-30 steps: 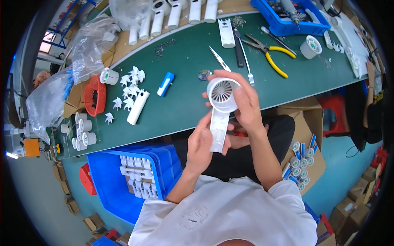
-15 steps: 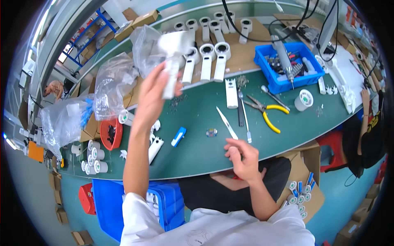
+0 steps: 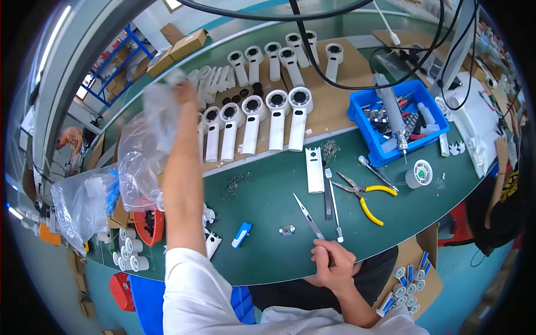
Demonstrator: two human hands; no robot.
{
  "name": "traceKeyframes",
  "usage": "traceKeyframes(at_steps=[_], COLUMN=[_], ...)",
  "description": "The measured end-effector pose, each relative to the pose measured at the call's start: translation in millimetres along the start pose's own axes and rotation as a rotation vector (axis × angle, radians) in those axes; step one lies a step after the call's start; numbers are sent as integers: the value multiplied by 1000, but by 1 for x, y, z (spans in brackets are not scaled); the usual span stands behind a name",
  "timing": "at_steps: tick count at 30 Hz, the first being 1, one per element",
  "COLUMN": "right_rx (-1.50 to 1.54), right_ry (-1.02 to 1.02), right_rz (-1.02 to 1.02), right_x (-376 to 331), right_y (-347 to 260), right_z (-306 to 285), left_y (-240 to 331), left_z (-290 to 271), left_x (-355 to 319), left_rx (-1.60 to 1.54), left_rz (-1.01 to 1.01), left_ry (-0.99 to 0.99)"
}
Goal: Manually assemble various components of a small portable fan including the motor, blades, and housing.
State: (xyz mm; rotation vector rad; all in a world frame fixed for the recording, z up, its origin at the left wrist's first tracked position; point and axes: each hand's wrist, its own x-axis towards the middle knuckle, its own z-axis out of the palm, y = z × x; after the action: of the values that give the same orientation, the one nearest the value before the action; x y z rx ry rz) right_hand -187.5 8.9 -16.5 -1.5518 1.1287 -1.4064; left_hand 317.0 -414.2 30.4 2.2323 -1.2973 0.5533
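Table (image 3: 268, 245) first — a long green-topped surface that carries everything within reach of the two hands. Clear plastic bags (image 3: 139, 162) come next in size, bunched beyond the left forearm and just beside the left hand. Further out than the right hand, up and to its right, sits a blue bin (image 3: 432, 134) of small parts with a grey powered screwdriver (image 3: 391, 114) lying in it.

Between the two hands, on a cardboard sheet, stands a row of white handheld fan bodies (image 3: 254, 125), laid side by side with their round heads away from the person; a second row lies further off. The left hand (image 3: 181, 92) is stretched far out over the table at the top of the bags, beside the leftmost fan bodies; it is blurred, and I cannot tell whether its fingers are closed on anything.

Yellow-handled pliers (image 3: 365, 198) lie to the right of and beyond the right hand. A white flat plate (image 3: 314, 170) lies straight ahead of it. The right hand (image 3: 333, 265) rests at the near table edge, fingers curled loosely inward, with the near end of the metal tweezers (image 3: 309, 216) reaching its knuckles — whether it pinches them cannot be told. A small blue-and-white part (image 3: 241, 234) lies left of that hand.
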Motion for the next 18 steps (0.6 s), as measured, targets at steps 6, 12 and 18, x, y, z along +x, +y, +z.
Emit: traceKeyframes(at_steps=[6,12,18], right_rx=[-81,-41,-39], right_ry=[8,-14,-6], right_rz=[40,52,82], right_x=[6,4,3], right_y=[5,2,4], right_z=[-7,-5,-4], left_y=[12,14,50], left_z=[-67,-63,-13], left_x=[-20,8,0], left_rx=[-1033,-864,-248], left_rz=[-520,-213,71], left_ry=[-35,-246,5])
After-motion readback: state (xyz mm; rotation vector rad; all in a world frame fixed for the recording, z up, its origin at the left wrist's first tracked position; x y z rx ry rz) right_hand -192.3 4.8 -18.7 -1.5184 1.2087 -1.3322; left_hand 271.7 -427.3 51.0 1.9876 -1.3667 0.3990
